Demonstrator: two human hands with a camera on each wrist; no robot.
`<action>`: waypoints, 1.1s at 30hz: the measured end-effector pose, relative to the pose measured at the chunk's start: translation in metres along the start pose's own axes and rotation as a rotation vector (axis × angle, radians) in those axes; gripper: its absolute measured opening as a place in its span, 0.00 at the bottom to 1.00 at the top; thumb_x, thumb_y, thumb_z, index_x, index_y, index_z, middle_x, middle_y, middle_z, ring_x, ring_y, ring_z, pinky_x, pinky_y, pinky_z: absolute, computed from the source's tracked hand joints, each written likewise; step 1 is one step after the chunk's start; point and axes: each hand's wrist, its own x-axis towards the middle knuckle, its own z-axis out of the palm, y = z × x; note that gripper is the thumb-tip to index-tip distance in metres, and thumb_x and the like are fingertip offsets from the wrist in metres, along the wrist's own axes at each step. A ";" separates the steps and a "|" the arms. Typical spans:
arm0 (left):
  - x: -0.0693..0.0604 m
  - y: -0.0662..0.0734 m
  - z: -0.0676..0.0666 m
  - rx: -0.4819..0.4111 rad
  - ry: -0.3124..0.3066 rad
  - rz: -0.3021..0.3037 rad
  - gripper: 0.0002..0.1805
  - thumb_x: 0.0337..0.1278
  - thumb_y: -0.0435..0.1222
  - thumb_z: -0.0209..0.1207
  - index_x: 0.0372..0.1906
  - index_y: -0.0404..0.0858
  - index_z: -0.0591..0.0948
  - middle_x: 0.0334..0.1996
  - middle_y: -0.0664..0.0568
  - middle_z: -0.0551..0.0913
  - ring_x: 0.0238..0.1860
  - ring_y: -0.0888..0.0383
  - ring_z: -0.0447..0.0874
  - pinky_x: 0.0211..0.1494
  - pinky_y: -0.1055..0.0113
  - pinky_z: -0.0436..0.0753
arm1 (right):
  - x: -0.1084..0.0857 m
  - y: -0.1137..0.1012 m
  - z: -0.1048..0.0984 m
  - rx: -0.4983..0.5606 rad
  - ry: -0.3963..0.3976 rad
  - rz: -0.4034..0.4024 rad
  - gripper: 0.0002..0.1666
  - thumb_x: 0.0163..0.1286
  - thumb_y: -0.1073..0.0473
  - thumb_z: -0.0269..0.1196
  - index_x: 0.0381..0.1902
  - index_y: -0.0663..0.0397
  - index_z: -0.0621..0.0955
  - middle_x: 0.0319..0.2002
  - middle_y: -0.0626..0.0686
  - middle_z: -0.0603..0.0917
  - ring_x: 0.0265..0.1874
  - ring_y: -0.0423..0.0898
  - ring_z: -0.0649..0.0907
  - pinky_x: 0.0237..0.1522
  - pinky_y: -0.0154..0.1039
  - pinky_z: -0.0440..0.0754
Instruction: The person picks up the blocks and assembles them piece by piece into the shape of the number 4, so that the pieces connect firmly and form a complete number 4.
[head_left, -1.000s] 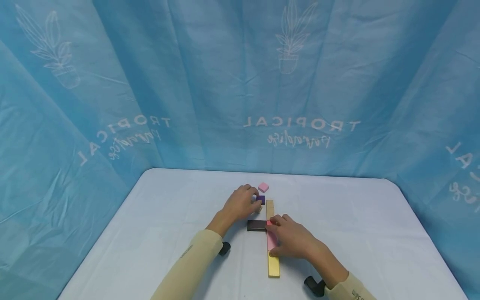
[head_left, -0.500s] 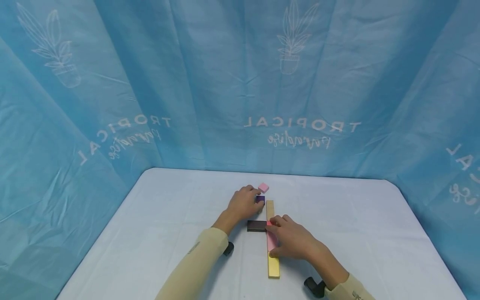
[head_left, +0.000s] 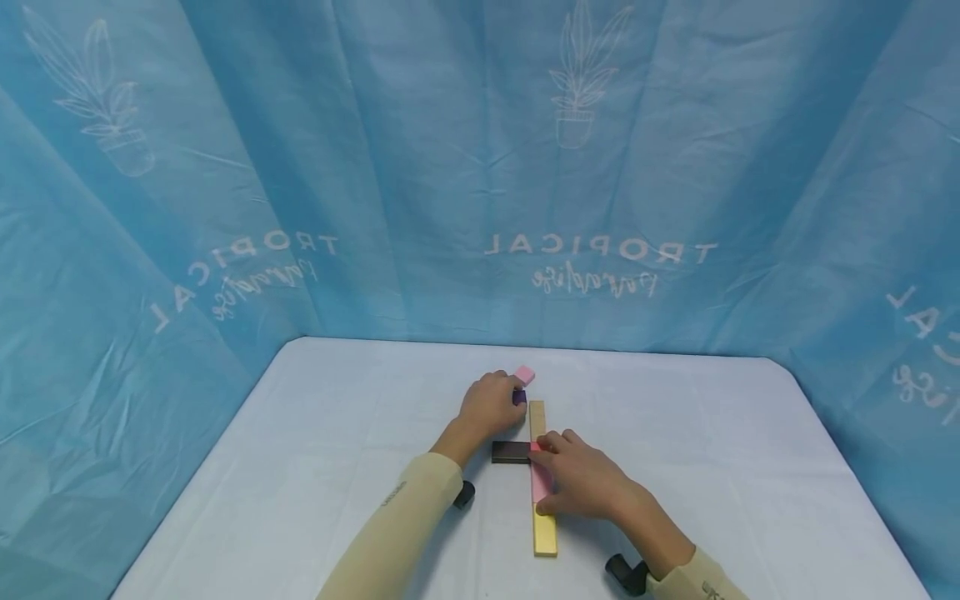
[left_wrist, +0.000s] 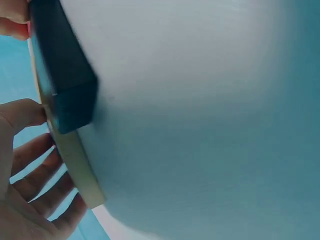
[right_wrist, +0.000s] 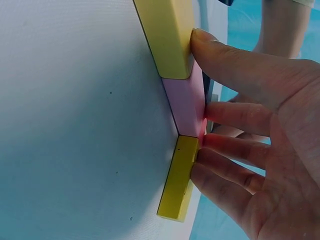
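In the head view my left hand (head_left: 487, 404) pinches a small purple block (head_left: 519, 398) between thumb and fingers. Most of that block is hidden, and the left wrist view does not show it clearly. My right hand (head_left: 588, 477) rests its thumb and fingertips on a straight row of blocks. This row has a pale wood block (head_left: 537, 417) at the far end, a pink block (head_left: 541, 483) in the middle and a yellow block (head_left: 545, 535) nearest. A dark brown block (head_left: 511, 452) butts against the row's left side. The right thumb touches the pale yellow block (right_wrist: 170, 37) in the right wrist view.
A small light pink block (head_left: 525, 375) lies just beyond the left hand. The white table (head_left: 712, 467) has blue curtains (head_left: 450, 167) standing behind and at both sides. Each wrist carries a black camera mount (head_left: 626, 575).
My left hand has moved slightly right and closed in on the purple block, covering more of it and the small tan piece beneath. The right hand stays on the row.
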 end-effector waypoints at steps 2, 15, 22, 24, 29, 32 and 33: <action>0.001 0.001 -0.001 -0.008 -0.013 -0.008 0.18 0.54 0.46 0.63 0.48 0.43 0.84 0.34 0.55 0.79 0.33 0.59 0.74 0.42 0.64 0.79 | 0.000 0.000 0.001 -0.003 0.000 0.002 0.43 0.50 0.36 0.73 0.62 0.47 0.77 0.60 0.52 0.73 0.51 0.47 0.71 0.48 0.44 0.79; 0.005 -0.003 -0.001 -0.016 -0.006 0.014 0.16 0.55 0.44 0.62 0.46 0.40 0.83 0.33 0.54 0.78 0.33 0.59 0.74 0.42 0.65 0.78 | 0.000 -0.002 -0.001 -0.003 0.003 -0.006 0.43 0.49 0.37 0.73 0.61 0.48 0.78 0.59 0.52 0.74 0.50 0.47 0.71 0.47 0.44 0.79; 0.005 -0.007 -0.004 -0.030 0.032 0.030 0.16 0.55 0.46 0.61 0.45 0.42 0.83 0.35 0.55 0.79 0.36 0.59 0.75 0.45 0.64 0.78 | -0.003 0.000 -0.002 -0.008 0.022 -0.028 0.42 0.50 0.38 0.73 0.61 0.50 0.78 0.59 0.53 0.74 0.51 0.48 0.71 0.46 0.45 0.79; 0.005 -0.008 -0.007 -0.039 0.040 0.040 0.17 0.55 0.47 0.61 0.46 0.42 0.83 0.36 0.55 0.79 0.37 0.59 0.74 0.44 0.64 0.78 | -0.003 0.000 -0.002 -0.007 0.022 -0.029 0.43 0.50 0.38 0.73 0.61 0.49 0.78 0.59 0.53 0.74 0.50 0.48 0.71 0.46 0.45 0.79; -0.001 -0.009 -0.018 -0.105 0.051 0.105 0.20 0.56 0.49 0.61 0.48 0.42 0.83 0.39 0.57 0.80 0.39 0.61 0.74 0.46 0.65 0.78 | -0.002 -0.001 -0.001 -0.013 0.012 -0.015 0.43 0.50 0.37 0.73 0.61 0.48 0.78 0.59 0.53 0.74 0.50 0.48 0.71 0.47 0.45 0.79; -0.005 -0.011 -0.026 -0.159 0.055 0.158 0.18 0.56 0.49 0.62 0.47 0.43 0.83 0.38 0.58 0.79 0.39 0.62 0.74 0.46 0.67 0.77 | -0.002 -0.001 -0.001 -0.017 0.011 -0.006 0.42 0.50 0.37 0.73 0.61 0.48 0.78 0.59 0.53 0.74 0.50 0.48 0.71 0.47 0.45 0.79; -0.006 -0.011 -0.028 -0.171 0.055 0.178 0.17 0.56 0.48 0.62 0.46 0.43 0.83 0.37 0.59 0.79 0.38 0.62 0.74 0.45 0.67 0.77 | -0.002 -0.001 -0.001 -0.018 0.010 -0.005 0.42 0.50 0.37 0.73 0.61 0.48 0.78 0.59 0.53 0.74 0.50 0.48 0.71 0.47 0.45 0.79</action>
